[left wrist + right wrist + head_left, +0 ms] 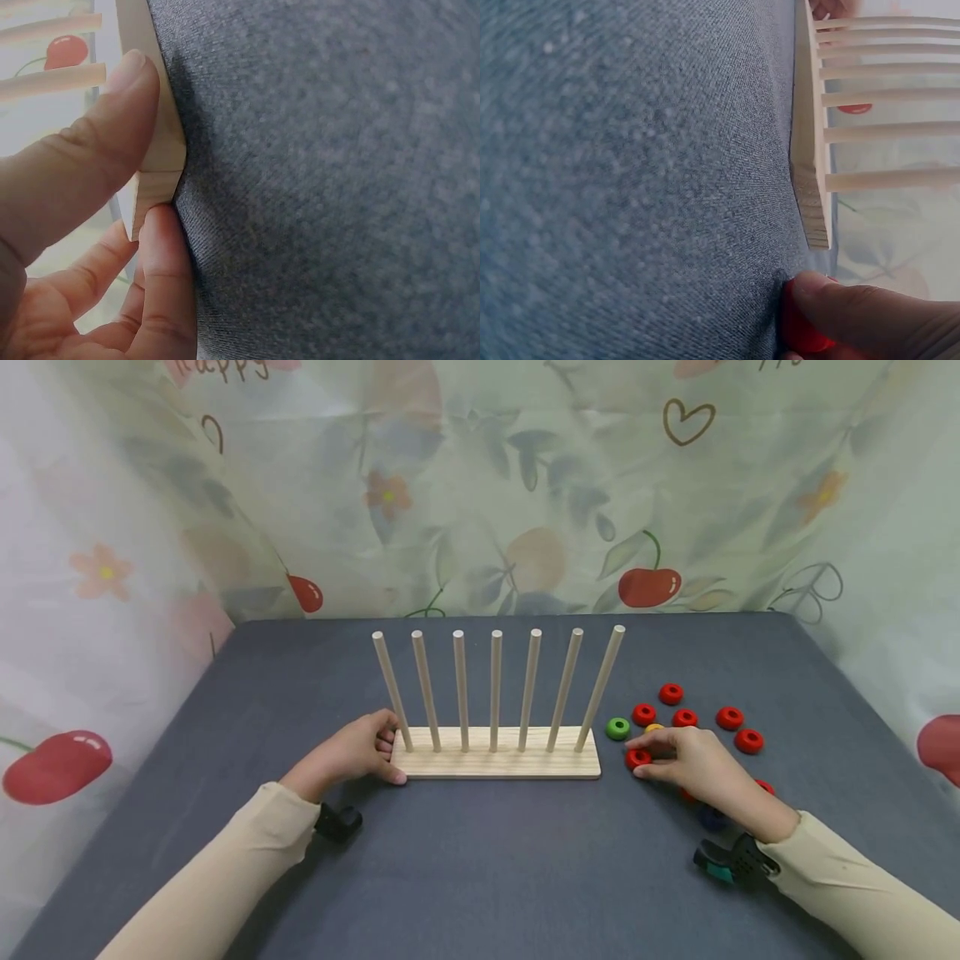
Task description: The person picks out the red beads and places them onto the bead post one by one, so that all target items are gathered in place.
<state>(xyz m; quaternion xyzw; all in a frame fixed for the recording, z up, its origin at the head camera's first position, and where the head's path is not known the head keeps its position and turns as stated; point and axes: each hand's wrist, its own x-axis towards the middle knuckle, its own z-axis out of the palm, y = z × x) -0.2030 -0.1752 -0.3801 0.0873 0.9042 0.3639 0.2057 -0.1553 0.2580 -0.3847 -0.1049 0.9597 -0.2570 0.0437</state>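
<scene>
A pale wooden peg stand point(495, 766) lies on the table, with a single row of several upright dowels. My left hand point(354, 747) grips its left end. In the left wrist view the thumb point(131, 105) lies along the front edge while a fingertip point(161, 232) presses the end face. To the right of the stand, my right hand point(697, 764) pinches a red ring point(638, 758) between thumb and fingers, down at the table. The right wrist view has that ring partly covered by the thumb point(847, 304), just off the stand's right end.
Behind the right hand lie a green ring point(618, 728), a mostly hidden yellow ring point(654, 727) and several red rings point(730, 718). A dark blue ring point(712, 817) shows below the wrist. Printed cloth point(495, 485) hangs behind the grey table point(480, 868).
</scene>
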